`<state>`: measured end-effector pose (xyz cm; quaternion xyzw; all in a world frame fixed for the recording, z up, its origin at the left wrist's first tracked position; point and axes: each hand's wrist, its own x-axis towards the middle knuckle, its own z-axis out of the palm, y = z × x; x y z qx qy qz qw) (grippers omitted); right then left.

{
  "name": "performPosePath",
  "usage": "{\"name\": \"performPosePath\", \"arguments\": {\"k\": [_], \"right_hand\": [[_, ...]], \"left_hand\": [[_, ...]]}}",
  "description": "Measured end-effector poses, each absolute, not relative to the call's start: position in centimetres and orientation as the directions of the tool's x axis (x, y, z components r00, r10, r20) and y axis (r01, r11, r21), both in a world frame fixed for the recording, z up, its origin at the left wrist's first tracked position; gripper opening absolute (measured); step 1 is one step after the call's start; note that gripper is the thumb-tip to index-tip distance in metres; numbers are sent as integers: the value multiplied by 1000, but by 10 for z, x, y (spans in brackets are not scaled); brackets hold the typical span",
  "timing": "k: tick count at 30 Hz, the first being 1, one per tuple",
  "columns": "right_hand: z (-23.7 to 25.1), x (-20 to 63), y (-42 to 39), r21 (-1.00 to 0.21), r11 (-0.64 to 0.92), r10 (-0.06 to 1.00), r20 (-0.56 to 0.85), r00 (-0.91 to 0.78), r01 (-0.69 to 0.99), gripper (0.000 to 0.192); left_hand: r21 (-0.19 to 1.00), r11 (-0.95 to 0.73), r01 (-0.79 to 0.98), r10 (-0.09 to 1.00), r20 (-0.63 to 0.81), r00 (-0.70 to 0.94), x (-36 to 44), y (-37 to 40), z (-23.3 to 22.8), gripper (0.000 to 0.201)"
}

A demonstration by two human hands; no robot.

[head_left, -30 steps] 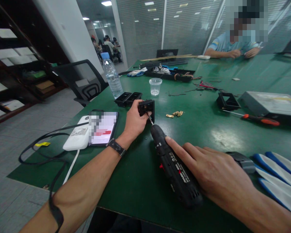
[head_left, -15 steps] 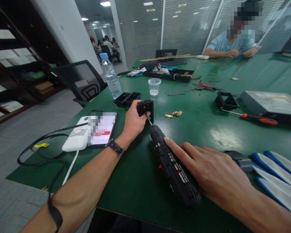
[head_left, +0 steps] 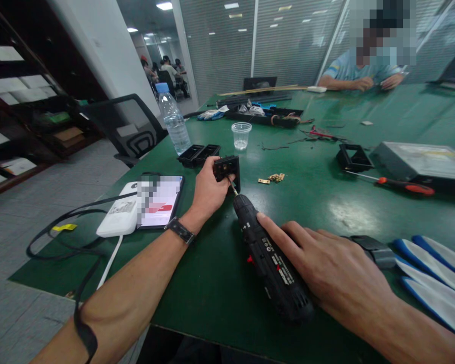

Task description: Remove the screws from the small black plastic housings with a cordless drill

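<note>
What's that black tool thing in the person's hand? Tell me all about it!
It is a cordless drill, black and plastic-looking, with a small red switch on its side and a label of red and white print. It lies tilted, pointing away from the person, low over the green table. The right hand wraps around it, the first finger stretched along the top. A thin metal bit sticks out of its nose into a small black part that the left hand steadies.
</note>
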<state>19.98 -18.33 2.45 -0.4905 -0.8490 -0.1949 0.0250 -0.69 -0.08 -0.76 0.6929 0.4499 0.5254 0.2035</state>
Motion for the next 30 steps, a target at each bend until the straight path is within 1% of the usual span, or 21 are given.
{"name": "performPosePath", "arguments": {"k": [8,14,21,30], "right_hand": [[25,201,-186,299,449,821,234,-521,842,101],[24,201,-184,296,446,825,231,-516,845,105],[27,200,-185,290,449,831,212,-515,845,100],[27,201,-184,281,453,834,204,-514,846,102]], "left_hand": [[764,-499,410,847,530,41,-6,-1,-6,39],[766,-501,403,846,531,41,-7,-3,-5,38],[763,-503,405,843,536,38,-6,-2,-7,37],[760,-499,415,845,532,42,-7,-1,-7,38]]}}
